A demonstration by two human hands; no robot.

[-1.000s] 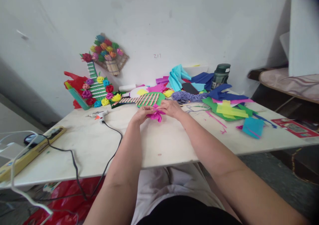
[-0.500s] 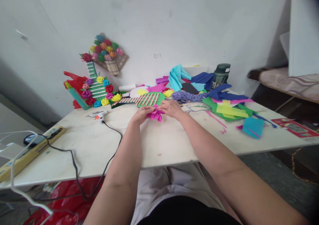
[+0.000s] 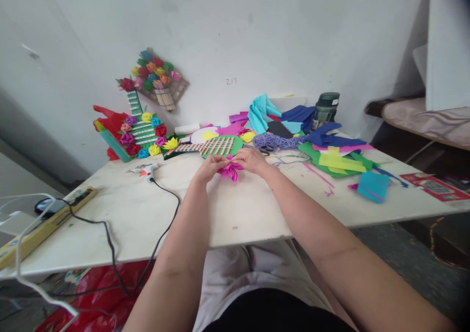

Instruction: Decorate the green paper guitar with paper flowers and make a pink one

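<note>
A magenta crepe-paper flower [image 3: 230, 171] is pinched between my two hands, above the middle of the table. My left hand [image 3: 212, 167] grips its left side, thumb and fingers pressed together. On its right, the fingers of my right hand [image 3: 251, 160] are closed on the upper edge of the paper. The petals hang loosely below my fingertips. Just behind my hands lies a green guitar-shaped piece [image 3: 220, 147] covered with a lattice of thin pinkish strips, a yellow paper flower [image 3: 171, 144] at its left end.
A hot glue gun [image 3: 149, 172] lies at left, its black cord running over the front edge. A yellow power strip [image 3: 66, 212] is further left. Behind are a flower-decorated green piece [image 3: 143, 129], purple yarn [image 3: 277, 141] and a dark bottle [image 3: 326, 110]. Paper scraps [image 3: 340, 161] lie at right.
My hands stay in almost the same place, still pinching the magenta flower. Its petals and my fingers have shifted very slightly.
</note>
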